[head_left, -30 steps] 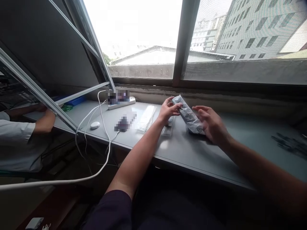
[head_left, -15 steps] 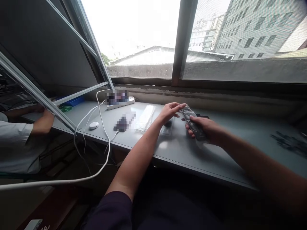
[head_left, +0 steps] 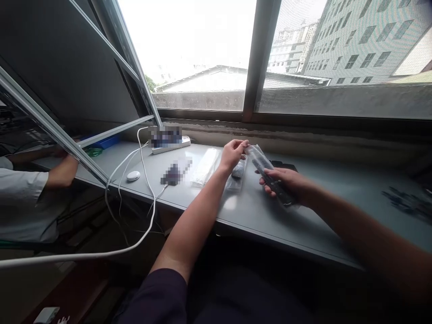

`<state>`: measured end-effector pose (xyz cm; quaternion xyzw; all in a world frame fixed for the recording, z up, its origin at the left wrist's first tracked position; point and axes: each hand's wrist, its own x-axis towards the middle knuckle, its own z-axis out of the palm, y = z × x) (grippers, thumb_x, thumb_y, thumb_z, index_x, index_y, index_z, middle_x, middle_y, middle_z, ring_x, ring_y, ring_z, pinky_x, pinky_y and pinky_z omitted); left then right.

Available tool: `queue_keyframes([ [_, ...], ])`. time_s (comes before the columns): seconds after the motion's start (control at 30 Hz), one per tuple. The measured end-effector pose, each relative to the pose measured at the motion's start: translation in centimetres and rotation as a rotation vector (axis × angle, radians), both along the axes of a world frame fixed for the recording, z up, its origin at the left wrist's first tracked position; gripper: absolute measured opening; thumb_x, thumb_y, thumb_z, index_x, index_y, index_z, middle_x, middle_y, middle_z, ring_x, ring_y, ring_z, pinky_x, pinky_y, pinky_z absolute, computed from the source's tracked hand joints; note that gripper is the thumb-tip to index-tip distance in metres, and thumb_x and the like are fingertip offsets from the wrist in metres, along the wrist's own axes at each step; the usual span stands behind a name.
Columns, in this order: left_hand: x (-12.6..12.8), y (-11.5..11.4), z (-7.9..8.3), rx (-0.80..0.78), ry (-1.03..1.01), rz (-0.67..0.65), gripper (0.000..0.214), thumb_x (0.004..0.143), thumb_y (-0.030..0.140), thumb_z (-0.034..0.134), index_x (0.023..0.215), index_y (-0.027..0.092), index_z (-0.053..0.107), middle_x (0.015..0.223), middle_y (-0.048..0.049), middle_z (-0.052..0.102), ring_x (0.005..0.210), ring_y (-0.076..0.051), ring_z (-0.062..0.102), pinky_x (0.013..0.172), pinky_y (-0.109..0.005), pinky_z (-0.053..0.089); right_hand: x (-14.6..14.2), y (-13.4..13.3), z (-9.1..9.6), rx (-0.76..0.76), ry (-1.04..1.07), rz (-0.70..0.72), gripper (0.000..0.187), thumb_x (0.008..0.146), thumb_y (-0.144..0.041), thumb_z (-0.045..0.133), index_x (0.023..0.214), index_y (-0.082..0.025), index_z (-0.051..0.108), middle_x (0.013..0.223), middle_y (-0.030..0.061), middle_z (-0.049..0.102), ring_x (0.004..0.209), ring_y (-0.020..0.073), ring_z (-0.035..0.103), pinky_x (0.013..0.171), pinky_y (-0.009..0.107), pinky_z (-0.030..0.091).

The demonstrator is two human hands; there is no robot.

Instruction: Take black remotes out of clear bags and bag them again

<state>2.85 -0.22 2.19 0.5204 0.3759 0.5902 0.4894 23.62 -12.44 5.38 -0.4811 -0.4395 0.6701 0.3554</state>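
My right hand (head_left: 281,184) is closed around a dark elongated item inside a clear plastic bag (head_left: 268,175). The item's exact kind is unclear through the plastic. My left hand (head_left: 232,155) pinches the bag's upper end between its fingertips. Below my left wrist, a second bagged dark item (head_left: 236,177) lies on the grey desk (head_left: 330,213). A flat black object (head_left: 283,165) sits just behind the bag.
A white flat packet (head_left: 205,167), a blurred object (head_left: 175,173), a white mouse (head_left: 133,176) and a power strip (head_left: 170,143) with white cables stand left. A co-worker's hand (head_left: 64,172) reaches beneath an open window frame (head_left: 50,121).
My right hand has closed around the bag from below and the bag now slants toward my right. My left hand has shifted to pinch the bag's upper end.
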Motion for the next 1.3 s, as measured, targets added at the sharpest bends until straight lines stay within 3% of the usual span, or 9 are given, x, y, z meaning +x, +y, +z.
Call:
queue_keyframes([
  [0.1,-0.1,-0.1,0.2,-0.083,0.008,0.028,0.041,0.095,0.056,0.088,0.101,0.019,0.073,0.107,-0.0082,0.082,0.077,-0.013,0.070,0.063,-0.021,0.048,0.2,0.2,-0.4,0.027,0.041,0.020,0.010,0.109,-0.023,0.075,0.101,-0.017,0.076,0.088,0.0112,0.081,0.056,0.0153,0.069,0.049,0.022,0.063],
  [0.2,0.0,-0.4,0.2,-0.119,0.100,-0.016,0.051,0.093,0.068,0.085,0.093,0.018,0.077,0.093,-0.0074,0.078,0.071,-0.014,0.064,0.061,-0.025,0.043,0.3,0.3,-0.5,0.051,0.077,-0.007,0.008,0.109,-0.022,0.073,0.103,-0.018,0.076,0.089,0.0091,0.080,0.057,0.0151,0.069,0.050,0.023,0.063],
  [0.3,0.1,-0.7,0.0,-0.079,0.211,-0.125,0.061,0.091,0.078,0.080,0.081,0.018,0.079,0.078,-0.0056,0.069,0.067,-0.014,0.051,0.060,-0.028,0.037,0.2,0.3,-0.4,0.074,0.091,-0.043,0.012,0.111,-0.023,0.071,0.101,-0.018,0.076,0.089,0.0084,0.079,0.058,0.0147,0.068,0.050,0.023,0.063],
  [0.47,0.3,-1.3,0.0,0.025,0.259,-0.250,0.060,0.082,0.078,0.087,0.079,0.018,0.079,0.066,0.0018,0.050,0.065,-0.012,0.038,0.059,-0.028,0.030,0.2,0.2,-0.5,0.076,0.052,-0.063,0.010,0.111,-0.023,0.070,0.104,-0.018,0.075,0.082,0.0083,0.077,0.057,0.0154,0.068,0.050,0.023,0.062],
  [0.7,0.5,-2.5,0.7,0.094,0.301,-0.431,0.065,0.082,0.080,0.085,0.085,0.015,0.083,0.072,-0.0022,0.060,0.068,-0.012,0.048,0.063,-0.027,0.037,0.1,0.3,-0.5,0.076,0.089,-0.068,0.008,0.111,-0.022,0.069,0.105,-0.017,0.073,0.082,0.0092,0.077,0.058,0.0169,0.070,0.051,0.024,0.063],
  [0.77,0.7,-2.3,0.5,0.099,0.294,-0.410,0.065,0.082,0.081,0.084,0.085,0.015,0.084,0.073,-0.0033,0.063,0.069,-0.013,0.050,0.064,-0.027,0.038,0.2,0.4,-0.7,0.071,0.109,-0.066,0.010,0.111,-0.023,0.070,0.104,-0.017,0.074,0.085,0.0100,0.078,0.060,0.0172,0.071,0.050,0.024,0.063],
  [1.0,0.5,-0.9,0.1,0.047,0.096,-0.100,0.054,0.084,0.072,0.088,0.093,0.019,0.084,0.070,0.0014,0.056,0.066,-0.011,0.045,0.060,-0.026,0.035,0.4,0.6,-1.1,0.041,0.112,-0.029,0.006,0.109,-0.023,0.075,0.110,-0.017,0.076,0.094,0.0112,0.081,0.068,0.0191,0.076,0.059,0.027,0.069],
  [1.13,0.5,-0.7,0.1,0.001,0.097,-0.081,0.056,0.083,0.075,0.088,0.089,0.019,0.081,0.069,0.0011,0.055,0.065,-0.011,0.046,0.058,-0.025,0.033,0.4,0.6,-1.0,0.034,0.115,0.003,0.008,0.111,-0.022,0.072,0.112,-0.016,0.077,0.093,0.0102,0.080,0.066,0.0184,0.075,0.058,0.028,0.069],
  [1.3,0.3,-1.2,0.2,-0.012,0.160,-0.206,0.063,0.083,0.081,0.086,0.087,0.018,0.082,0.083,-0.0056,0.066,0.070,-0.013,0.055,0.059,-0.026,0.033,0.4,0.6,-0.9,0.053,0.126,-0.051,0.009,0.112,-0.023,0.070,0.110,-0.018,0.077,0.095,0.0099,0.080,0.064,0.0173,0.073,0.057,0.026,0.067],
])
